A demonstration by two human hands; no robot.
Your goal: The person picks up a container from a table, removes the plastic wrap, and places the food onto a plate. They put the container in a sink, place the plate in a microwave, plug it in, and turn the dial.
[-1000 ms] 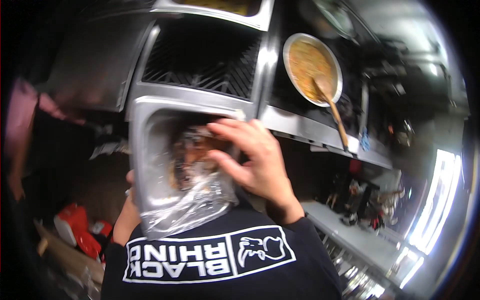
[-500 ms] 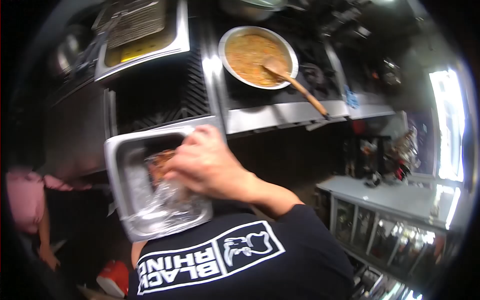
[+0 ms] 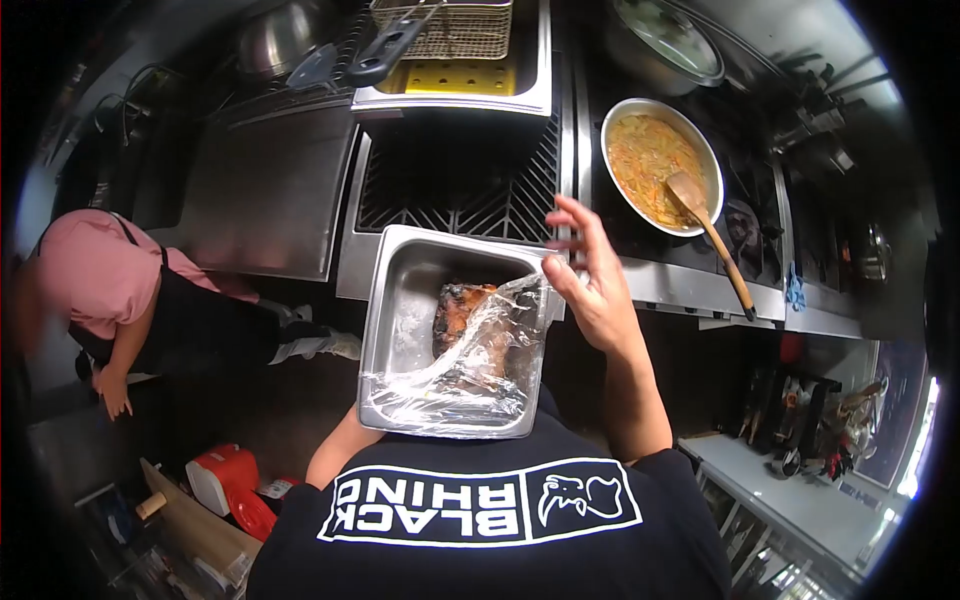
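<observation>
A deep metal pan (image 3: 383, 330) is in front of my chest. In it lies a piece of browned, charred meat (image 3: 462, 312), with crumpled clear cling film (image 3: 450, 375) drawn over the near and right part. My left forearm (image 3: 340, 447) reaches beneath the pan's near left corner. The pan hides my left hand, which appears to hold it from below. My right hand (image 3: 597, 285) is just past the far right corner, beside a raised edge of the film. Its fingers are apart and slightly blurred, and nothing shows in its grasp.
A wide pot (image 3: 612, 180) of vegetable stew holds a wooden spoon (image 3: 735, 265), its handle over the stove edge. Beyond the grill grate (image 3: 470, 215) stands a fryer (image 3: 540, 85) with a wire basket (image 3: 460, 30). Another person (image 3: 130, 280) stands at left.
My right hand has lifted off the meat and film and moved right, its fingers now spread. The view has turned, and the meat shows more fully.
</observation>
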